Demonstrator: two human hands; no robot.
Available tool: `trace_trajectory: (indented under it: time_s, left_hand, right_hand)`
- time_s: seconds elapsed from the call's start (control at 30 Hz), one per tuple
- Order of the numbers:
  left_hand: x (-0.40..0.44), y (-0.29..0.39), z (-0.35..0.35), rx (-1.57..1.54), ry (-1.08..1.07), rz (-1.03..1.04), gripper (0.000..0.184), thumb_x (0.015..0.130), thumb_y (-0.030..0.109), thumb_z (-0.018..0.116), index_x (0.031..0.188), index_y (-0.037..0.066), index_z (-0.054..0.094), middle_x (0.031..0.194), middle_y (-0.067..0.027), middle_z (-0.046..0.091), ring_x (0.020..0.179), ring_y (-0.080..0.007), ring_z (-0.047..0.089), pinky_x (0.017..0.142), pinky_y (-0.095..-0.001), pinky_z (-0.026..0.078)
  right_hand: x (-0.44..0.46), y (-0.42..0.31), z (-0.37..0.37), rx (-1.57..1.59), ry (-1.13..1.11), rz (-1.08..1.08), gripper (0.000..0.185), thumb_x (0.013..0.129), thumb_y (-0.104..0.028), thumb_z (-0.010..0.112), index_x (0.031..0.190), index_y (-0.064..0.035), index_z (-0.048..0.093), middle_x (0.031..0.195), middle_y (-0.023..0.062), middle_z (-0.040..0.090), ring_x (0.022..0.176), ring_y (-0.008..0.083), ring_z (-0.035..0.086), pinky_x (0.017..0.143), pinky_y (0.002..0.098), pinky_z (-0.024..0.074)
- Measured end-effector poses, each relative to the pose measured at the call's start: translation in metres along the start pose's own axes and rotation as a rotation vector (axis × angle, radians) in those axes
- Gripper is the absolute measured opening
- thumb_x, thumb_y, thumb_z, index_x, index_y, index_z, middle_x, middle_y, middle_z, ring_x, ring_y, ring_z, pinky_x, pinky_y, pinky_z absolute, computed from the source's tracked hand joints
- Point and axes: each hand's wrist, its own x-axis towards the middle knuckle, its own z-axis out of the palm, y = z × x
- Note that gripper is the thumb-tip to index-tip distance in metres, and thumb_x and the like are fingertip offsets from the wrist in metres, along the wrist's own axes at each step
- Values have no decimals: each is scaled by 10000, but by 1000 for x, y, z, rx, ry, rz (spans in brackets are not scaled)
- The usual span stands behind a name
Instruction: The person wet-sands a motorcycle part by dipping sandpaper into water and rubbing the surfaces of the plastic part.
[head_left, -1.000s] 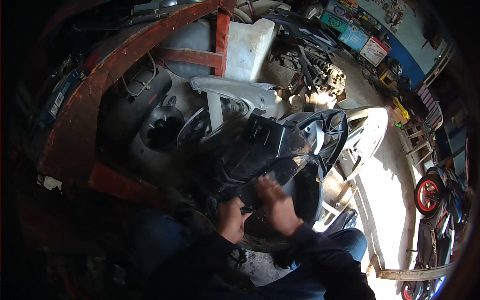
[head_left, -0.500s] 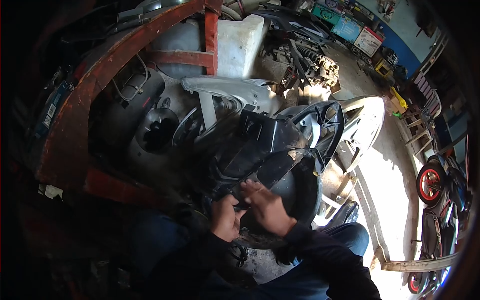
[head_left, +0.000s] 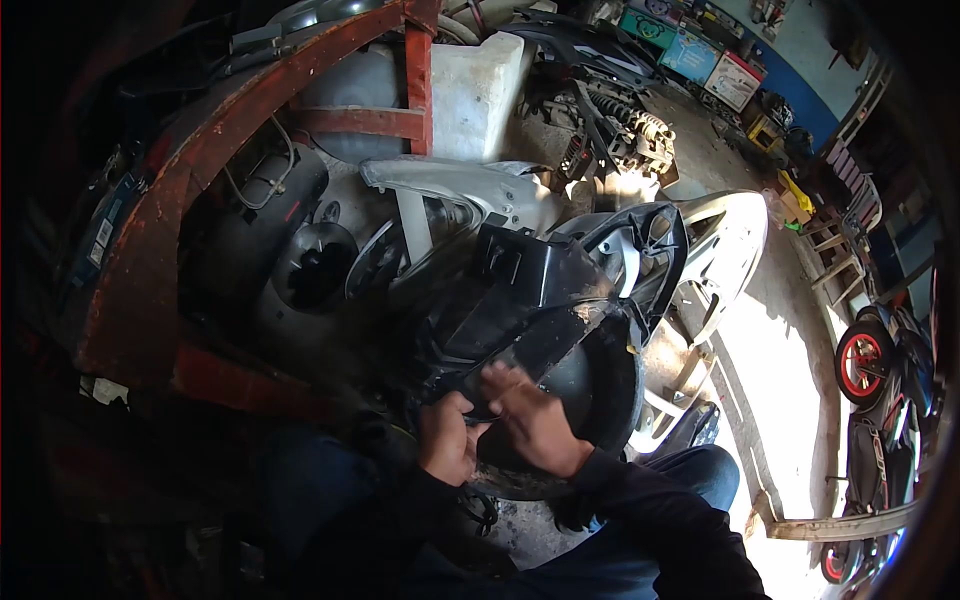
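Note:
A black plastic motorcycle body panel (head_left: 525,330) lies tilted across a round black basin (head_left: 628,395) in front of my knees. My left hand (head_left: 448,438) is closed on the panel's near edge, with the thumb uppermost. Just to its right, my right hand (head_left: 537,418) lies over the same near part of the panel. Motion smears its fingertips, and anything under them is hidden.
Pale body panels (head_left: 735,235) stand beyond and to the right of the basin. A red frame (head_left: 215,130) and a dark cylindrical tank (head_left: 255,195) are on the left. Greasy mechanical parts (head_left: 635,130) sit farther back. Motorcycles (head_left: 880,400) are at the far right.
The right hand's fingertips are more blurred now, while its place over the panel is almost the same. My left hand keeps its hold, and the panel stays in place.

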Motion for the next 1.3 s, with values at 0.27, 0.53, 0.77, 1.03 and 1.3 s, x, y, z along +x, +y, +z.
trace_trajectory:
  time_s: [0.27, 0.53, 0.77, 1.03, 1.3]
  left_hand:
    - [-1, 4, -3, 2, -25, 3, 256, 767, -23, 484, 992, -109, 570, 1047, -196, 598, 974, -333, 630, 918, -496, 546]
    - [6, 1, -8, 83, -19, -8, 201, 771, -19, 518, 951, -14, 607, 993, -115, 613, 947, -257, 634, 874, -441, 566]
    - [-5, 7, 4, 67, -73, -6, 195, 783, -20, 526, 956, -66, 602, 1018, -138, 616, 931, -271, 645, 861, -450, 580]
    - [2, 3, 1, 103, 6, 19, 283, 765, -23, 493, 1027, -86, 580, 1059, -171, 618, 989, -320, 635, 910, -501, 546]
    - [-3, 3, 4, 111, 2, 34, 274, 768, -6, 501, 1020, -86, 569, 1060, -179, 615, 999, -323, 636, 899, -505, 552]
  right_hand:
    - [3, 3, -4, -11, 8, 32, 221, 958, -76, 525, 1142, 19, 603, 1198, 230, 608, 1182, 351, 578, 979, 382, 490]
    - [0, -2, -5, -15, 9, 70, 262, 953, -34, 514, 1192, 42, 592, 1252, 235, 598, 1238, 360, 546, 1043, 414, 443]
    - [3, 13, -8, -60, 105, 229, 262, 949, -34, 529, 1194, 20, 606, 1224, 229, 611, 1215, 355, 563, 1020, 410, 464]
    - [-1, 23, -2, 59, 194, 372, 315, 945, -49, 554, 1251, 22, 570, 1264, 210, 596, 1234, 339, 558, 1043, 408, 444]
    - [-1, 45, 0, 100, 335, 423, 261, 963, -89, 522, 1183, 28, 600, 1227, 232, 607, 1167, 376, 584, 1008, 428, 455]
